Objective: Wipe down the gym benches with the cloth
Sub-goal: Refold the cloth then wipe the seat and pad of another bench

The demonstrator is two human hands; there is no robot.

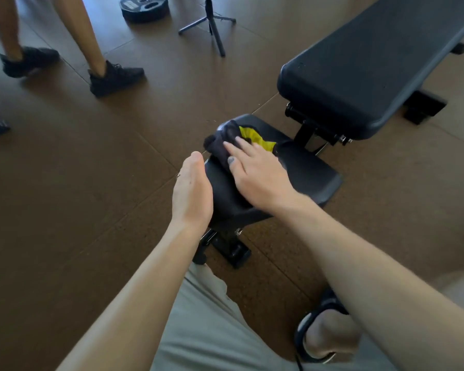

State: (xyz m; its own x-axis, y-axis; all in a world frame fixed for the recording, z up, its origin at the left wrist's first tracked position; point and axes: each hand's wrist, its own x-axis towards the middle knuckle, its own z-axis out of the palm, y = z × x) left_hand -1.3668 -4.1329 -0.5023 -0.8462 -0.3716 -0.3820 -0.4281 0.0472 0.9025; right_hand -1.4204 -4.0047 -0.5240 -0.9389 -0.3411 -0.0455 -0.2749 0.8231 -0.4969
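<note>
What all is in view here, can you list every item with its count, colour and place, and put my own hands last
seat pad: one, black, centre, under the cloth
back pad: one, black, upper right
cloth: one, dark with a yellow patch, on the seat pad's far end
weight plate: one, black, floor, top
tripod: one, dark, floor, top centre
another person's shoes: two, black, upper left
sandal: one, dark, lower right
right hand: flat on the cloth
left hand: open, at the seat pad's left edge

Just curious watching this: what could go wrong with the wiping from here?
The cloth sits at the seat pad's far corner under flat fingers of the right hand, so it could slide off the edge. The long pad might get skipped. A passer-by's shoes are close.
</note>
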